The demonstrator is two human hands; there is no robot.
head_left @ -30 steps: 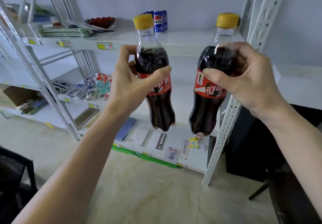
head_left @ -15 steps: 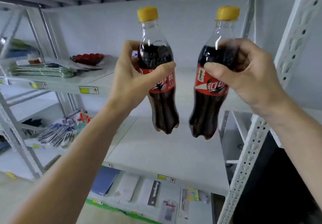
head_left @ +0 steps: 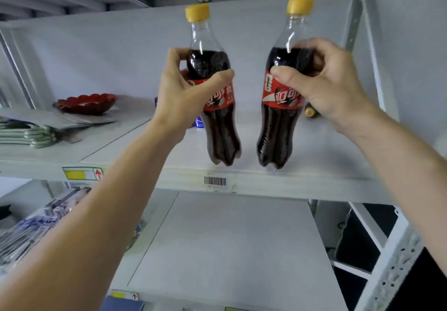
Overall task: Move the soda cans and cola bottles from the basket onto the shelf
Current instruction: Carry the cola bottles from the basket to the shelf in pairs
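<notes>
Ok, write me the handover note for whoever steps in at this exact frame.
Left hand grips one cola bottle around its upper body. Right hand grips a second bottle the same way.
Both bottles are upright with their bases just over the front edge of the shelf; whether they touch it is unclear.
A blue can stands on the shelf, mostly hidden behind the left hand.
Left: set both bottles down and release. The basket is out of view, so what remains in it is unknown.

I see both forearms bare to the frame edge, no sleeves, and neither left grip (head_left: 186, 92) nor right grip (head_left: 331, 88) wears gloves, rings or watch.
</notes>
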